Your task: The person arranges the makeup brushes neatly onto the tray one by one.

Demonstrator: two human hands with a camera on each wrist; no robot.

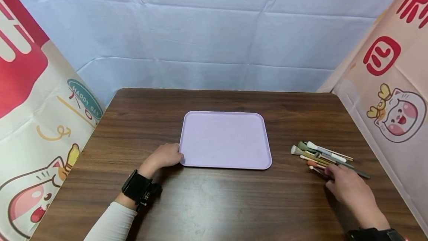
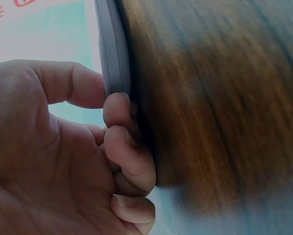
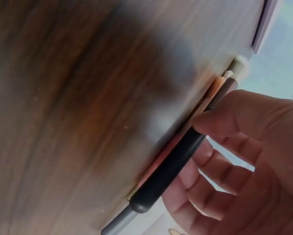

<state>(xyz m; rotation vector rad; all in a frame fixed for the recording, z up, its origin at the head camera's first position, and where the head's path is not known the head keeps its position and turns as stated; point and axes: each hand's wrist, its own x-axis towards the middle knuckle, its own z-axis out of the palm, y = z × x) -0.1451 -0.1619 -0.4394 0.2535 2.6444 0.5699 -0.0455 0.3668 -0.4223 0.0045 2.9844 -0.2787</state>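
Note:
A pale lilac rectangular tray [image 1: 225,140] lies on the table. My left hand [image 1: 166,155] is at its front left corner. In the left wrist view, the thumb and curled fingers of that hand pinch the tray rim [image 2: 114,54]. To the right lies a bunch of makeup brushes [image 1: 326,154], with green, white, orange and dark parts, most heads pointing left. My right hand [image 1: 352,189] is at the near side of this bunch. Its thumb and fingers pinch a makeup brush with a black handle [image 3: 168,169], close above the table.
The brown wood-grain table [image 1: 200,203] has its far edge against a pale blue cloth backdrop [image 1: 200,36]. Printed cloth panels flank it, one on the left [image 1: 40,151] and one on the right [image 1: 384,122]. Each wrist wears a black band [image 1: 138,187].

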